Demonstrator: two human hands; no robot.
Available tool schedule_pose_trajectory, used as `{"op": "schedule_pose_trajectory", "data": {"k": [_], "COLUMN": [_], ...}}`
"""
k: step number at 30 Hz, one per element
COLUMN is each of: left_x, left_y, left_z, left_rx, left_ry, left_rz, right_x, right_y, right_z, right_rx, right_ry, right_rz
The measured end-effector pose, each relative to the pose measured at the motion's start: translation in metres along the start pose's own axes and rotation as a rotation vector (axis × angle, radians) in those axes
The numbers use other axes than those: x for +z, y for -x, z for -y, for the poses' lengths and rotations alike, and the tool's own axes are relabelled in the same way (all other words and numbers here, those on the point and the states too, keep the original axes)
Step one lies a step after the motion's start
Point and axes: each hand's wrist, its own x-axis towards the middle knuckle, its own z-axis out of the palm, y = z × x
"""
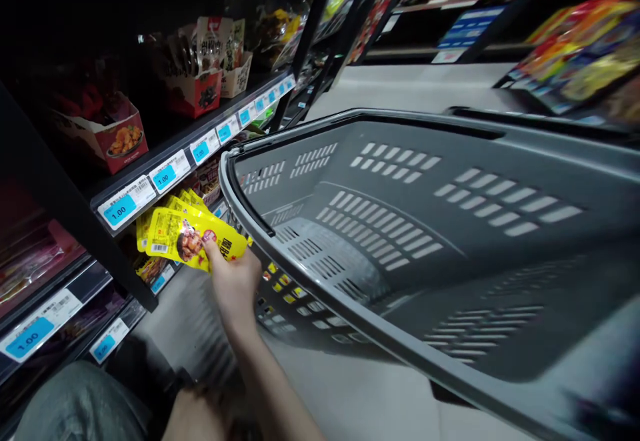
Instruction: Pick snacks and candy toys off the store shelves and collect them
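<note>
In my right hand [237, 281] is a fanned bunch of several yellow snack packets [193, 237], gripped at their right end. My thumb presses on the printed front of the top packet, and the other fingers are hidden behind. The packets are just below the shelf edge with its price tags [167, 174], left of the grey shopping basket [350, 321]. Low in the picture is my left hand [193, 414], blurred and cut off by the frame edge, beside my knee [80, 404]; its fingers do not show clearly.
Opened display boxes stand on the dark shelf, among them a red one [123, 141] and a red-and-white one [200, 91]. Further shelf levels lie below. The basket's wide rim fills the right side. Bright packets [585, 47] are blurred at upper right, above the pale floor [345, 387].
</note>
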Motion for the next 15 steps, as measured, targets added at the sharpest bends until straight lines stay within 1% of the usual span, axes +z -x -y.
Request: {"op": "schedule_pose_trajectory", "data": {"k": [1,2,4,6,7,8,10,12,13,14,15], "left_x": [0.000,0.000,-0.003,-0.009,-0.014,-0.020,-0.036,-0.053,-0.060,-0.065,-0.067], "left_y": [0.000,0.001,0.001,-0.001,-0.002,-0.002,0.002,0.011,0.017,0.023,0.029], "left_z": [-0.003,-0.006,-0.013,-0.020,-0.024,-0.027,-0.034,-0.041,-0.044,-0.046,-0.048], "left_rx": [-0.031,-0.083,-0.218,-0.332,-0.363,-0.372,-0.358,-0.323,-0.311,-0.305,-0.312], "left_ry": [0.003,0.059,0.305,0.626,0.758,0.839,1.054,1.316,1.410,1.479,1.510], "left_rz": [-0.024,-0.054,-0.092,-0.072,-0.046,-0.022,0.026,0.109,0.171,0.231,0.256], "right_x": [-0.009,-0.017,-0.033,-0.049,-0.057,-0.065,-0.083,-0.100,-0.108,-0.115,-0.121], "right_y": [0.004,0.008,0.017,0.028,0.033,0.038,0.047,0.054,0.056,0.058,0.058], "right_z": [0.000,0.000,0.000,-0.001,-0.001,-0.001,0.000,0.004,0.007,0.010,0.013], "right_rx": [0.000,0.007,0.045,0.113,0.156,0.205,0.313,0.410,0.453,0.490,0.519], "right_ry": [0.000,-0.007,-0.033,-0.065,-0.091,-0.118,-0.164,-0.193,-0.195,-0.193,-0.191], "right_rz": [0.009,0.020,0.054,0.099,0.132,0.180,0.338,0.589,0.726,0.852,0.950]}}
